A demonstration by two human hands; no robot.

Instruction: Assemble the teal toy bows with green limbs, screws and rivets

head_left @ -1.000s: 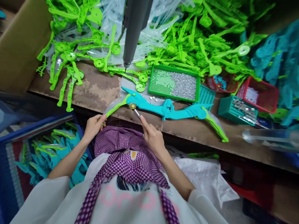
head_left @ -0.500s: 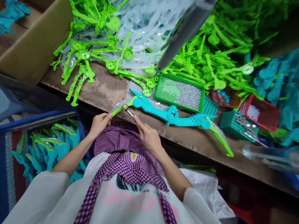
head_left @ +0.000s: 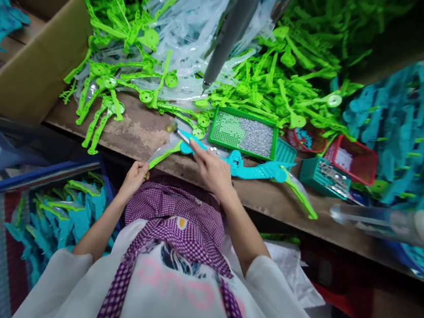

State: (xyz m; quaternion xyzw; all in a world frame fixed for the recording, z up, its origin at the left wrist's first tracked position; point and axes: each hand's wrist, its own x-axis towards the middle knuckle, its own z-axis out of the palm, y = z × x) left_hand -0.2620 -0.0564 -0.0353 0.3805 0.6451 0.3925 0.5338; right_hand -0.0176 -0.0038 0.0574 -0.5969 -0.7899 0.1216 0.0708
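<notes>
My left hand (head_left: 132, 179) pinches the lower end of a lime-green plastic arm (head_left: 164, 159) at the bench edge, with a clear plastic strip beside it. The arm joins the left end of a long turquoise plastic bow-like piece (head_left: 258, 171) lying along the bench; another green arm (head_left: 301, 196) hangs off its right end. My right hand (head_left: 213, 172) is closed around a small hammer (head_left: 183, 135) with a metal shaft and a blurred brass-coloured head, raised above the left joint. This hand hides part of the turquoise piece.
A green basket (head_left: 215, 129) of small metal rivets stands behind the piece. Red (head_left: 367, 171) and teal baskets (head_left: 323, 188) of parts sit right. A grey power screwdriver (head_left: 229, 36) hangs above. Green parts (head_left: 254, 87) heap behind; a cardboard box (head_left: 42, 63) stands left.
The hammer and my right hand have moved up and away from the green arm, over the turquoise piece's left end. My left hand still holds the arm. The view has shifted slightly.
</notes>
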